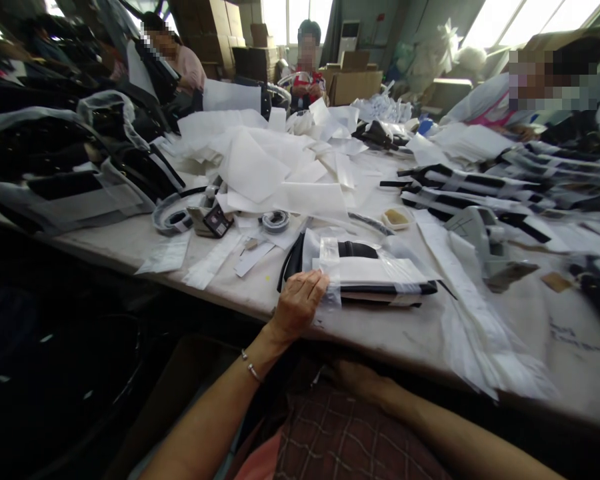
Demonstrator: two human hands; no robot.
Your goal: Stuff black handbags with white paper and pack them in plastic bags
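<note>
— What's the person nearest us got hold of?

— The left hand [300,303] lies on the near end of a black-and-white wrapped bundle [375,277], a flat stack of dark pieces under clear plastic. The fingers [314,283] are curled loosely over its left corner, touching the plastic, more a press than a tight grip. A thin bracelet [253,368] sits on that wrist.

— And where is the bundle itself?

— Flat on the long work table [380,333], close to the near edge, straight ahead of the person. A black strap [291,260] curves out from its left end.

— The other hand?

— The right hand [360,380] is down below the table edge, over the lap, in shadow. I cannot tell how its fingers stand or whether it holds anything.

— What's lying around the bundle?

— Just behind it, a small shallow dish [396,217] with something tan in it. To the left, a roll of tape [275,220], and further left a grey ring-shaped piece [173,215]. Loose white paper strips [213,263] lie near the front edge. Behind all that is a big heap of white tissue sheets [260,160]. On the right, a long white sheet [470,313] runs toward the near edge, with a grey moulded part [485,250] beside it, and rows of black-and-white wrapped pieces [480,183] beyond.

— Anyone else at the table?

— 3 other people sit at the far side, 1 at the left, 1 in the middle, 1 at the right, with cardboard boxes [355,80] stacked behind them.
</note>
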